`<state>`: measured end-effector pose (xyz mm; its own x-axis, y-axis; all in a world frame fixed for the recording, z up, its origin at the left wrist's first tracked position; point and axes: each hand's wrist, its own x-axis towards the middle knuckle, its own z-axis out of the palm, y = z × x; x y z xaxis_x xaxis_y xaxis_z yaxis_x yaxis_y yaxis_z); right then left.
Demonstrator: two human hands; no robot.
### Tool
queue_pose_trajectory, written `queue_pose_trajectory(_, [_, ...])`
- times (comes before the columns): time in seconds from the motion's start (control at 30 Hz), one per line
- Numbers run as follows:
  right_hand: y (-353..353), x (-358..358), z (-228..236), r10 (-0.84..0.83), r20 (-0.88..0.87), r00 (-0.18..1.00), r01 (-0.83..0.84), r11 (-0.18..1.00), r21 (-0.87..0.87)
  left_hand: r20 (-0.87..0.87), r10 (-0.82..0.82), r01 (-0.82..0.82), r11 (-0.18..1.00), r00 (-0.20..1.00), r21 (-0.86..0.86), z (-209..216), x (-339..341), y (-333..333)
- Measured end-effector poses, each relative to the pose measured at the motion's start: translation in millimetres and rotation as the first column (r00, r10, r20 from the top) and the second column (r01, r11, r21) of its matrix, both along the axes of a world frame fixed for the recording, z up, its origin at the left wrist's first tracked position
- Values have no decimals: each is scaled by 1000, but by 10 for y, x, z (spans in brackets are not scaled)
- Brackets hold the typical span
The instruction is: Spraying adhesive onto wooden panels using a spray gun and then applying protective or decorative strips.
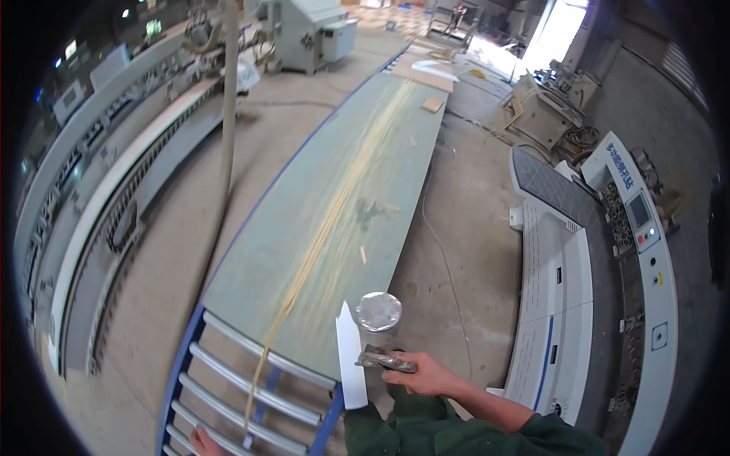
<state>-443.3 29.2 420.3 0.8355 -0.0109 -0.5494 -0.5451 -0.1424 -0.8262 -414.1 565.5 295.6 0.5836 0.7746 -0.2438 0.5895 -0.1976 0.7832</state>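
Observation:
My right hand (427,375) is closed around a grimy grey hand tool (389,362) with a flat handle, its kind unclear. Just beyond it is a round can (379,311) with a silvery top, at the near right corner of a long greenish board (266,251); whether can and tool are joined, I cannot tell. The tool's left end overlaps a narrow white strip (349,361) with a pointed far end. At the lower edge, my left hand (204,441) shows only some fingers, seemingly stretched out beside a metal roller; the rest is cut off.
Thin yellowish strips (334,209) run along the board and over the blue-framed roller conveyor (255,391). A long machine (137,175) and an upright hose (228,137) stand left. A white machine with a control panel (642,220) stands right; a cable (445,254) crosses the floor.

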Motion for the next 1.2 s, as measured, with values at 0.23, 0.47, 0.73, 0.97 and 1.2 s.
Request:
queue_pose_trajectory(0.23, [-1022, -75, 45, -285, 39, 958, 283, 957, 56, -38, -205, 205, 916, 978, 345, 748, 250, -819])
queue_pose_trajectory(0.47, [-2592, -42, -223, -428, 50, 902, 426, 904, 47, 96, -562, 542, 822, 821, 176, -313, 825, -2451])
queue_pose_trajectory(0.73, [-3778, 431, 604, -576, 214, 789, 525, 813, 254, 31, -887, 799, 430, 461, 421, -1344, 1567, -4649])
queue_pose_trajectory(0.97, [-4949, 1490, 950, -794, 347, 499, 610, 606, 511, 616, -781, 574, -553, -105, -604, 855, 1760, -8149])
queue_pose_trajectory(1.2, [-6930, 2301, 1200, -845, 470, 254, 820, 446, 359, 414, -817, 572, -576, -400, -584, 431, 3385, -9631])
